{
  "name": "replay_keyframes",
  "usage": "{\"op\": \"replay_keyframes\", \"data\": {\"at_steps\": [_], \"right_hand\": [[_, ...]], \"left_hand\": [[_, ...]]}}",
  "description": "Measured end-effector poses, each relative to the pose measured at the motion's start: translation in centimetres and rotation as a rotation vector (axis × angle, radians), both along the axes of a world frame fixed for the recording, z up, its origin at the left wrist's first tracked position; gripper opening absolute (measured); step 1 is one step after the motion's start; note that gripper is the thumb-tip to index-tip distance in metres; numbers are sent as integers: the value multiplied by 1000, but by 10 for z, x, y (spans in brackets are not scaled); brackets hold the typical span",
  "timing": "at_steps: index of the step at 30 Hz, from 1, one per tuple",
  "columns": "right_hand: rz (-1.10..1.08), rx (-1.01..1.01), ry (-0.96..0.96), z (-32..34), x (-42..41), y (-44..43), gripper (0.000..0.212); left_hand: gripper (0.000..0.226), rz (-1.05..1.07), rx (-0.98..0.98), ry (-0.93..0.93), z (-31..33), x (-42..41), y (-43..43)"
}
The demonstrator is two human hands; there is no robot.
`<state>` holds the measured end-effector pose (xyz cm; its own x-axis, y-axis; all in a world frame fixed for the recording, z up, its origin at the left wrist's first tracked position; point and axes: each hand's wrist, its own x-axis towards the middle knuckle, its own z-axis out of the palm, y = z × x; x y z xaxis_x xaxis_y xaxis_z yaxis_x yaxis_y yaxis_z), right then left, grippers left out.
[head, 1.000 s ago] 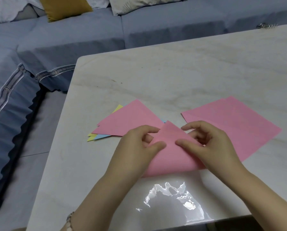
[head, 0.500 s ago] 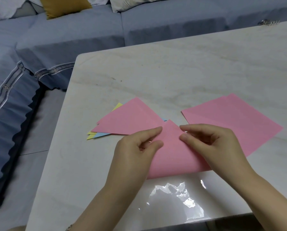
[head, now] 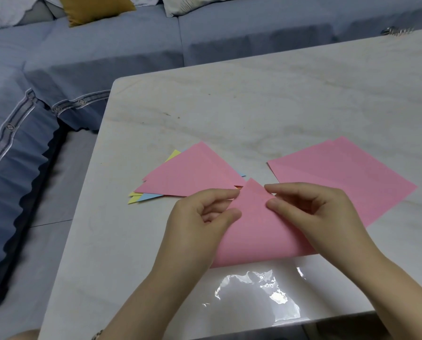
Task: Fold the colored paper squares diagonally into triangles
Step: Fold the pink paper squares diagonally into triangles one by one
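Pink sheet (head: pixel 256 231), folded into a triangle, on worktop (head: pixel 254 99), apex pointing away. Left hand (head: pixel 200 217) pinches its left edge near the apex; right hand (head: pixel 310 212) pinches the right edge. Finished triangles (head: pixel 192 173) behind left hand; flat pink squares (head: pixel 347 173) behind right hand.

Marble-look table (head: pixel 254 99). Blue sofa (head: pixel 121 47) behind it, mustard cushion (head: pixel 94 8) far left. Clear plastic film (head: pixel 259 298) at near edge.
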<state>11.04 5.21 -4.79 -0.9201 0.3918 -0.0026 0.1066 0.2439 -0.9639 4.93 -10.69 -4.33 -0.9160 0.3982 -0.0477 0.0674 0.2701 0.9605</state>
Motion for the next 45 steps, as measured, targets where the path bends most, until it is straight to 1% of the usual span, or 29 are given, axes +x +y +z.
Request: {"op": "replay_keyframes", "data": {"at_steps": [6, 13, 16, 26, 37, 40, 43, 45], "right_hand": [[36, 72, -25, 1, 0, 2, 23], [54, 66, -5, 1, 0, 2, 28], [60, 72, 4, 1, 0, 2, 29], [80, 54, 22, 1, 0, 3, 31], [74, 41, -40, 1, -1, 6, 31], [75, 50, -55, 1, -4, 6, 28], [114, 96, -96, 4, -14, 9, 20], [205, 164, -146, 8, -24, 13, 17]], "left_hand": [[37, -11, 27, -24, -1, 1, 1], [40, -13, 40, -43, 0, 3, 2], [43, -20, 10, -10, 2, 4, 2], [41, -18, -30, 51, 0, 3, 2], [40, -3, -43, 90, -4, 4, 4], [40, -7, -47, 92, -5, 3, 4], [33, -32, -64, 78, -10, -1, 5], [26, -61, -81, 84, -13, -3, 5]]}}
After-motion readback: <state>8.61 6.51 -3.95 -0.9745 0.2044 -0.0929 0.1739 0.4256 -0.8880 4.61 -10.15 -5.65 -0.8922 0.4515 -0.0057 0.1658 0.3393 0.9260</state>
